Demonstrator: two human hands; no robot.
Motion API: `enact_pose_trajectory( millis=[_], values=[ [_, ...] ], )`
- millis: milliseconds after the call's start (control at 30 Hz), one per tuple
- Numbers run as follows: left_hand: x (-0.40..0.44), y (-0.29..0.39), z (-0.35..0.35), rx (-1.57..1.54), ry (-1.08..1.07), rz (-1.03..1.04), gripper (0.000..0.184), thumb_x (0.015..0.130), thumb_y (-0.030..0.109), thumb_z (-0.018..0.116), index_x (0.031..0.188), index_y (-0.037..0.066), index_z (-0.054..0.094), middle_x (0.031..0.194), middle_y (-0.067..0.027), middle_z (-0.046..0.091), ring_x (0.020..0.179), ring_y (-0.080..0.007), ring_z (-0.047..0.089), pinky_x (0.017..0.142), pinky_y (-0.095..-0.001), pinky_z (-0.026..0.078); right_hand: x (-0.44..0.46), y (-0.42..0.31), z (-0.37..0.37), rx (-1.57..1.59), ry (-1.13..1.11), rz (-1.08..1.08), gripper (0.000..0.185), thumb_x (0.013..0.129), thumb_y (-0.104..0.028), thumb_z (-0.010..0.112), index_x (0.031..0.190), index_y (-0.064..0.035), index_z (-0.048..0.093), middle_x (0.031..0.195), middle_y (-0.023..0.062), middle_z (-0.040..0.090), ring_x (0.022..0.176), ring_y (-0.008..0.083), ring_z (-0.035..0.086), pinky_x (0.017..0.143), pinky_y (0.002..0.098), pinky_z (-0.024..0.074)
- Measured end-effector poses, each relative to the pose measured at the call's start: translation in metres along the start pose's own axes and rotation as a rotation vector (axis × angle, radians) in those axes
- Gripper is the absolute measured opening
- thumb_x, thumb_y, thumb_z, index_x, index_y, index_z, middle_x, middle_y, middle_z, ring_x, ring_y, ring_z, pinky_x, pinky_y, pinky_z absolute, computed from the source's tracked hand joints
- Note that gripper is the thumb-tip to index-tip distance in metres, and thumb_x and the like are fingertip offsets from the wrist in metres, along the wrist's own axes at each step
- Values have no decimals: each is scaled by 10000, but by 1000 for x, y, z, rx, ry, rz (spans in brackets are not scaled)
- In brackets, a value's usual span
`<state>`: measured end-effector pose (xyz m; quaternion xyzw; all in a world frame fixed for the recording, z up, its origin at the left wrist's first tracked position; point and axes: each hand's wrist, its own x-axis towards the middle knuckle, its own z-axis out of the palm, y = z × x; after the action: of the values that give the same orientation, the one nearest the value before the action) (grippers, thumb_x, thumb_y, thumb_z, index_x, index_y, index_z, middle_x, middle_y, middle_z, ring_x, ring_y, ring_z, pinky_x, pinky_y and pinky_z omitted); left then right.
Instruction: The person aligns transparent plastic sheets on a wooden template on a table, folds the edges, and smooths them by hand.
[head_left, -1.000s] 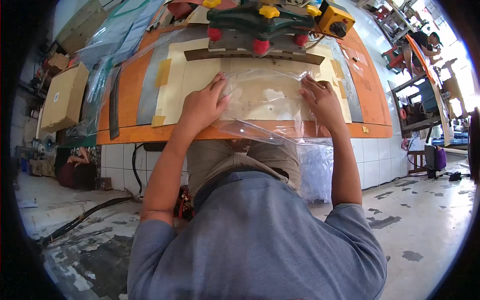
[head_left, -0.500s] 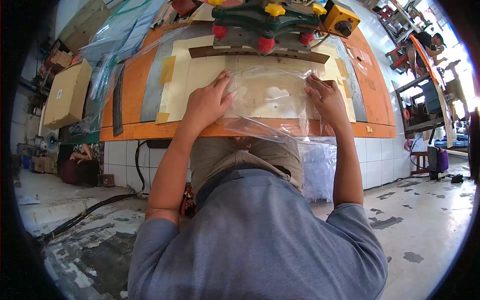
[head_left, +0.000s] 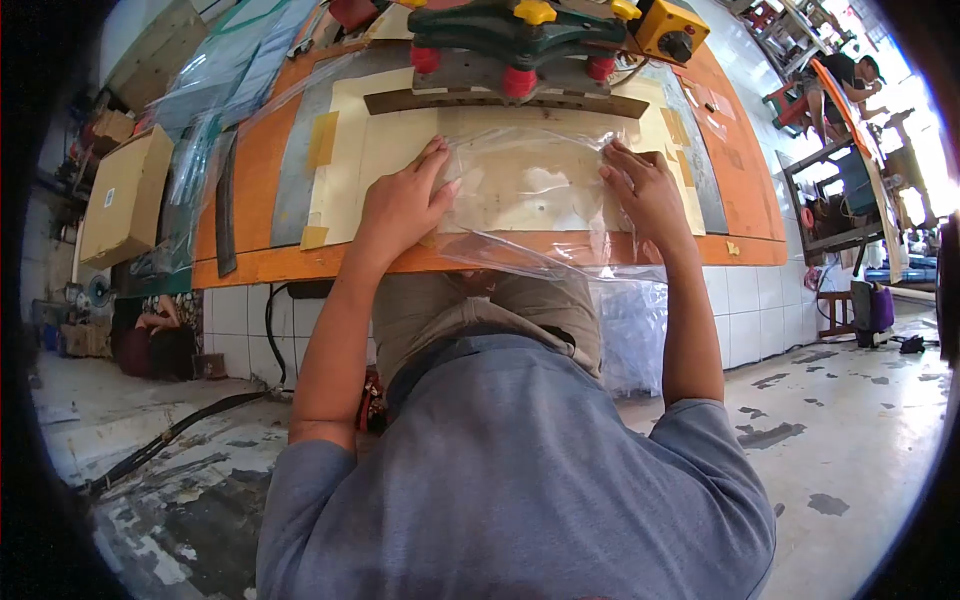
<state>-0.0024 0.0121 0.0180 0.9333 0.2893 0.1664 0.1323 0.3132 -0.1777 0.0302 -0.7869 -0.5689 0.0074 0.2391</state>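
A clear plastic sheet (head_left: 525,190) lies over the cream board (head_left: 345,180), its near edge hanging past the orange table's front edge. My left hand (head_left: 405,200) rests at the sheet's left edge, thumb apart from the fingers. At the right edge my right hand (head_left: 643,192) touches the sheet, with its fingers bent and the fingertips at the sheet's far right corner; whether they pinch it is hard to tell. Just beyond both hands is a dark metal bar (head_left: 500,103), under a green machine head (head_left: 520,45) with red and yellow knobs.
The orange table (head_left: 258,190) carries a black strip (head_left: 227,205) at left. A yellow control box (head_left: 672,30) stands at the back right. To the left are a cardboard box (head_left: 128,198) and plastic sheets (head_left: 215,75). One person (head_left: 855,80) sits far right, another (head_left: 155,340) lower left.
The whole view has shifted slightly. Both hands remain at the sheet's sides, and the sheet lies almost the same against the board and bar.
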Motion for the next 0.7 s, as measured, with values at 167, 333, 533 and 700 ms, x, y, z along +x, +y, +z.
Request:
enact_pose_trajectory(
  millis=[167, 333, 533, 700],
  values=[
    [0, -4, 2, 6, -17, 0, 545, 1033, 387, 569, 1473, 66, 529, 1562, -98, 536, 1290, -339, 622, 1039, -436, 532, -1, 2, -1, -9, 9, -9, 455, 1022, -417, 623, 1345, -110, 712, 1442, 70, 657, 1202, 339, 584, 1084, 425, 473],
    [1, 5, -2, 16, -58, -58, 538, 1033, 386, 568, 1471, 75, 539, 1572, -102, 526, 1306, -330, 615, 1052, -433, 524, -2, 3, 0, -36, 10, -23, 435, 1024, -410, 600, 1332, -123, 707, 1442, 58, 657, 1176, 377, 586, 1048, 462, 493],
    [3, -10, 5, -2, 61, 21, 523, 1015, 401, 591, 1421, 72, 583, 1508, -90, 592, 1154, -355, 693, 953, -453, 570, 1, 11, 2, -43, 34, -54, 436, 1018, -411, 611, 1327, -119, 710, 1449, 54, 653, 1158, 388, 600, 1025, 470, 507],
    [37, -20, -13, -101, -42, -158, 528, 1003, 484, 621, 1357, 96, 675, 1371, -144, 684, 1189, -368, 680, 996, -435, 542, 25, 10, -22, 179, -81, 81, 419, 994, -395, 664, 1276, -93, 735, 1216, 229, 723, 1068, 392, 650, 937, 476, 525]
  ],
)
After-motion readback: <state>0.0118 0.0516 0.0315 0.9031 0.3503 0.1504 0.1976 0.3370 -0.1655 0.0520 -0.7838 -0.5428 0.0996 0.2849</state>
